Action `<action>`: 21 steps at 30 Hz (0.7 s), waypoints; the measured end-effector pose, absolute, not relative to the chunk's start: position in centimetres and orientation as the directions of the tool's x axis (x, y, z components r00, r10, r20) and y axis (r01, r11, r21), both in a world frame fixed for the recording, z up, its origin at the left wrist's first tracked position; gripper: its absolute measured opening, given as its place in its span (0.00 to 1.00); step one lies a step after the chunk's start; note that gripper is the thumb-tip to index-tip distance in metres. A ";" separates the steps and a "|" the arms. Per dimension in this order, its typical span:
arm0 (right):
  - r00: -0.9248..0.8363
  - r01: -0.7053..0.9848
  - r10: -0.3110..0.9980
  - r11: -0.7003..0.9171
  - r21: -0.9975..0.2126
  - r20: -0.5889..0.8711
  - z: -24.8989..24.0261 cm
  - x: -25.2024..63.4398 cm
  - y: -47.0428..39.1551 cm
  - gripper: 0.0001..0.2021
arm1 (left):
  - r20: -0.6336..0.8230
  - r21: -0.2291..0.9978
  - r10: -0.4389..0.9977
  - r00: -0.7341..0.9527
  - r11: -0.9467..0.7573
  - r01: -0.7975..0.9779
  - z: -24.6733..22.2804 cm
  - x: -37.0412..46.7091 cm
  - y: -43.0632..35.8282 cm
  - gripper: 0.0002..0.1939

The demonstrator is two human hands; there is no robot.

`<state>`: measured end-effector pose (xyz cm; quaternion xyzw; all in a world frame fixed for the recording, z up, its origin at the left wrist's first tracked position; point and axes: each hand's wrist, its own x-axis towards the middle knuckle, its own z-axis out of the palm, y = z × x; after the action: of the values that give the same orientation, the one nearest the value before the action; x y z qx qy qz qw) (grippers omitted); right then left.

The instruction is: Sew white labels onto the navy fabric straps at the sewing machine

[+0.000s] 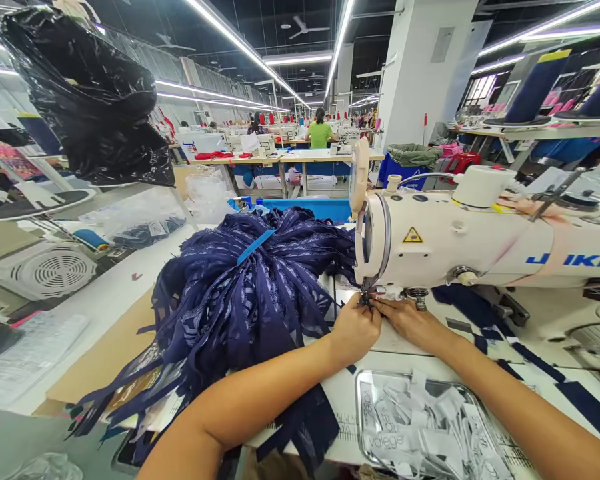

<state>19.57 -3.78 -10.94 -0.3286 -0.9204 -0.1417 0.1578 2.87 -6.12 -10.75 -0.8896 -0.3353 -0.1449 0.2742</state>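
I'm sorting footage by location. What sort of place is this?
Most likely a garment factory: an industrial sewing machine at the hands, a big bundle of navy fabric strips, and more sewing worktables beyond.

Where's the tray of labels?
Head view, lower right of centre: the tray lies beside the right forearm, on the near side of the sewing machine.

Blue "JUKI" lettering (586,261), partly obscured, and yellow warning triangle (413,235) on sewing machine (485,230), "valege" on white label (386,442)
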 end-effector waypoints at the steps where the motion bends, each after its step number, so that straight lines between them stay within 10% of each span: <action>1: -0.731 0.649 0.558 0.746 0.148 0.392 -10.8 19.5 -3.8 0.21 | 0.462 -0.387 0.510 0.726 -0.621 0.682 -10.8 2.7 -6.3 0.11; 21: -0.696 0.635 0.584 0.772 -0.021 0.417 -11.2 18.7 -5.8 0.16 | 0.314 0.156 0.816 0.485 -0.549 0.821 -7.5 -1.5 -3.5 0.16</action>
<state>18.66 -5.78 -11.20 -0.3318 -0.9188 -0.0625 0.2045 -1.54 -3.51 -7.53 -0.8618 -0.4749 -0.1782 0.0076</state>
